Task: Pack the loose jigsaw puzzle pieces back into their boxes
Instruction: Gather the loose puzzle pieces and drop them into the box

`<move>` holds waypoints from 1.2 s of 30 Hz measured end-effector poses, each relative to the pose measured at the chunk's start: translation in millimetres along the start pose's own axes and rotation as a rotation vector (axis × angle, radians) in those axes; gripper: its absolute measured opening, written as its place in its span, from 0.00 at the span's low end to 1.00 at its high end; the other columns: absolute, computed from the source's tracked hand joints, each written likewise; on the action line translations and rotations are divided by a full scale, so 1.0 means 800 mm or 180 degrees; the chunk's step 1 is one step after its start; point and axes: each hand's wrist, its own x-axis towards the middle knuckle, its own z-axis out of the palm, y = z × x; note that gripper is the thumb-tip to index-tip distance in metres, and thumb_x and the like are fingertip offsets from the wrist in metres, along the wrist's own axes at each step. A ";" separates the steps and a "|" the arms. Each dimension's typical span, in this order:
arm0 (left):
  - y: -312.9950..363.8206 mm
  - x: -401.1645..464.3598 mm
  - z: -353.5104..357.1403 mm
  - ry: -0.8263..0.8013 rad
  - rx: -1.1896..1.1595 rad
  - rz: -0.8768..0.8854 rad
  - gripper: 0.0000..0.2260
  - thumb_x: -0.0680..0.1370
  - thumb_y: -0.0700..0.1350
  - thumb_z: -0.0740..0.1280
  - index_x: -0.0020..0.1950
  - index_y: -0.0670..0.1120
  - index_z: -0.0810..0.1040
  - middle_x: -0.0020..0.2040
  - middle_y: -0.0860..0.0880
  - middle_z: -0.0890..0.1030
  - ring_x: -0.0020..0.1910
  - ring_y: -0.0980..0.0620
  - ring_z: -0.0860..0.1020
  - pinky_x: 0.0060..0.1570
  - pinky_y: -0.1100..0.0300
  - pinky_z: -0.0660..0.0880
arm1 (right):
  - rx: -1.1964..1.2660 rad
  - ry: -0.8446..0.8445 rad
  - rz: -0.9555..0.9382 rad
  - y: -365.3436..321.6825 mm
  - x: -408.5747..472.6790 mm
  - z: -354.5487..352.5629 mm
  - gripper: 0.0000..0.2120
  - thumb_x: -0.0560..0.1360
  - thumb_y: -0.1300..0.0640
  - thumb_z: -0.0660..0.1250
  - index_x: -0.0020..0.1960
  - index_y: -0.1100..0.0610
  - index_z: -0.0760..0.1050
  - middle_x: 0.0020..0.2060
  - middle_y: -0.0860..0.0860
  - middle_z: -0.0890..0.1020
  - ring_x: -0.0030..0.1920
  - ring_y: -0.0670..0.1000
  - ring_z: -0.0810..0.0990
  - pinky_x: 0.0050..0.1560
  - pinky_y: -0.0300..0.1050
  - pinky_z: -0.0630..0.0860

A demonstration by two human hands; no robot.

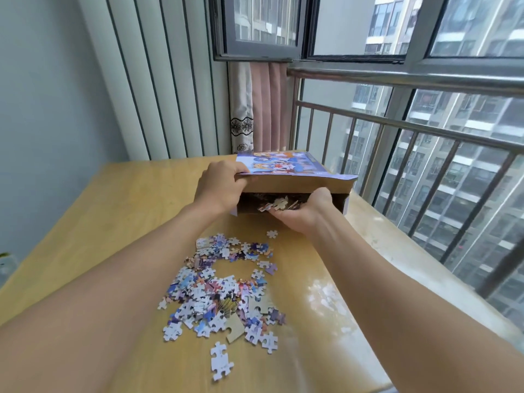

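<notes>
A person's left hand (219,184) is gripping the lid of a cartoon-printed puzzle box (295,180) at the table's (113,211) far side, while the right hand (302,212), cupped around puzzle pieces (279,205), is reaching inside. A loose pile (224,287) is lying nearer; no lettering is legible.

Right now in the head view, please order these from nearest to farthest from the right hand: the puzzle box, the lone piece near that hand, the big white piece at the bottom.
1. Puzzle box: right hand reaches into its opening.
2. Lone piece: on the table just left of the wrist.
3. Big white piece: closest to the camera, below the pile.
</notes>
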 end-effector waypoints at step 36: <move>0.001 -0.004 0.009 -0.0028 -0.0117 0.0124 0.10 0.77 0.53 0.70 0.55 0.51 0.86 0.50 0.50 0.85 0.49 0.47 0.79 0.47 0.54 0.75 | -0.7352 -0.0665 -0.3673 0.019 -0.002 -0.087 0.16 0.76 0.57 0.56 0.55 0.54 0.82 0.50 0.50 0.85 0.51 0.55 0.83 0.50 0.53 0.81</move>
